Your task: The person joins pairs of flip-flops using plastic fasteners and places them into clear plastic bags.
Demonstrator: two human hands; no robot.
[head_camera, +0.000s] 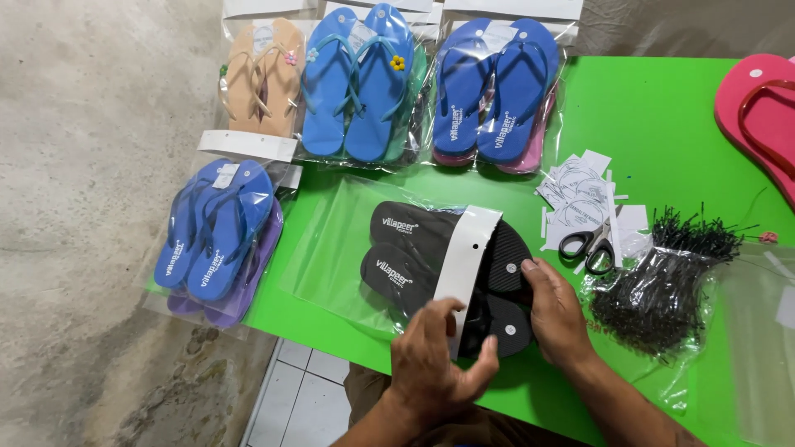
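**A:** Black foam flip-flops [431, 257], a pair, lie half inside the clear plastic bag [335, 248] on the bright green desk [662, 124]. Heel ends are in the bag toward our left, toe ends stick out toward our right. Long axis runs left-right across us, slightly tilted.

**B:** Hands?

**A:** Our left hand [435, 356] sits at the near edge, thumb and fingers pinched on the white card header strip [465, 273] that crosses the pair. Our right hand [556, 310] lies flat on the exposed toe end, fingers spread, pressing, gripping nothing.

**B:** So which is nearer?

**A:** Right hand is on the sandals themselves; left is on the strip at the bag mouth. Bag's closed end lies away to our left.

**B:** Clutter?

**A:** Black-handled scissors [586, 244] on white paper tags [580, 186] and a bundle of black plastic tag pins [662, 290] just right of our right hand. Bagged blue pairs [219, 236] well to the left.
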